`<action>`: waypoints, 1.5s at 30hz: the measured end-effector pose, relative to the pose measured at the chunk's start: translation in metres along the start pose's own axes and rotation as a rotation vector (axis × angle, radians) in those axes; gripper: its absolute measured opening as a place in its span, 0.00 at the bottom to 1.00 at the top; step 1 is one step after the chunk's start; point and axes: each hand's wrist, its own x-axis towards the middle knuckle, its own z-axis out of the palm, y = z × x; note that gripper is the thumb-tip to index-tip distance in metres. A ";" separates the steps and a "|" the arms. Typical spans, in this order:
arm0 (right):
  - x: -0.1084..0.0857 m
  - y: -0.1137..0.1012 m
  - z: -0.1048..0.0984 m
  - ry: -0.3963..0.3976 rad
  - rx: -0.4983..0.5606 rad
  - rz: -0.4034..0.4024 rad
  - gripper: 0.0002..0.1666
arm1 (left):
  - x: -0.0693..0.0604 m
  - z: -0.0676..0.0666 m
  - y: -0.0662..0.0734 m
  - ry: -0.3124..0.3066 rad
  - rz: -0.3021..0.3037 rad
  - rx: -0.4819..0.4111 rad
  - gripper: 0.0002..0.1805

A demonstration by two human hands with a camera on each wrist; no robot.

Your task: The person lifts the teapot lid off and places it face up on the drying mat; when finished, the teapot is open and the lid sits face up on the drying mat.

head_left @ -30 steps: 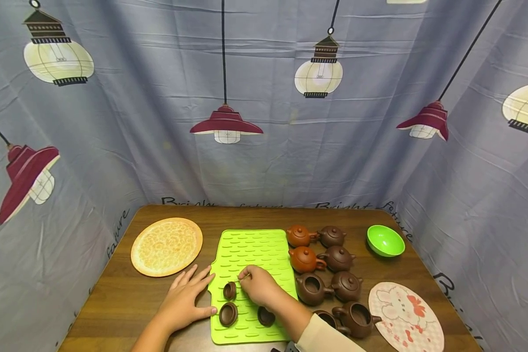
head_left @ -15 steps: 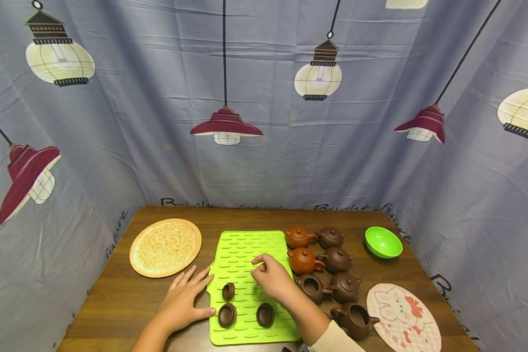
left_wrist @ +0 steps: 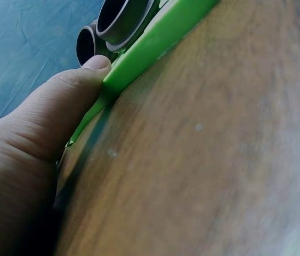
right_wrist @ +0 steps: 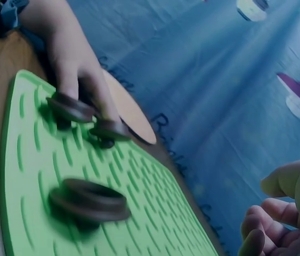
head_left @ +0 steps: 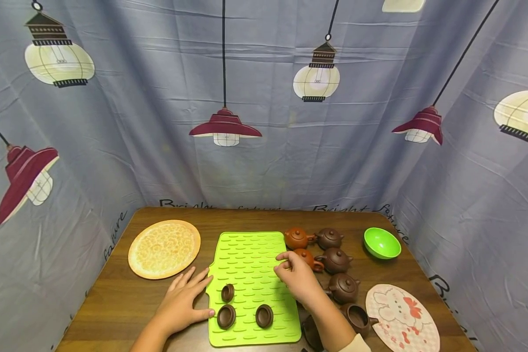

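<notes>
My left hand (head_left: 180,303) lies spread on the table at the left edge of the green ridged mat (head_left: 251,254); in the left wrist view its thumb (left_wrist: 59,104) touches the mat's edge. Three dark brown teapot lids lie upside down on the mat: one farther lid (head_left: 228,293), one near-left lid (head_left: 226,316), one near-right lid (head_left: 264,316). My right hand (head_left: 301,281) hovers over the mat's right edge, partly covering the nearer orange teapot (head_left: 305,256). In the right wrist view its fingers (right_wrist: 280,210) are loosely bent with nothing between them.
Right of the mat stand another orange teapot (head_left: 297,238) and several dark brown teapots (head_left: 344,287), one lidless teapot (head_left: 357,319) among them. Farther right are a green bowl (head_left: 382,243) and a rabbit-print round mat (head_left: 402,315). A round, pancake-patterned mat (head_left: 164,249) lies at left.
My right hand has moved right, from beside the farther lid across the mat toward the teapots, its fingers parting. The left hand and the lids have stayed put.
</notes>
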 end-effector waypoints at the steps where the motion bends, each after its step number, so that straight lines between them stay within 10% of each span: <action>1: -0.001 0.002 -0.003 0.010 0.000 0.003 0.17 | 0.000 0.000 0.000 0.001 0.000 0.001 0.58; 25: -0.027 0.047 -0.087 0.268 -0.247 0.069 0.21 | -0.001 0.000 -0.002 0.005 -0.007 0.006 0.58; 45: -0.041 0.072 -0.128 0.265 -0.460 0.137 0.23 | -0.001 0.000 0.001 0.003 -0.002 -0.001 0.58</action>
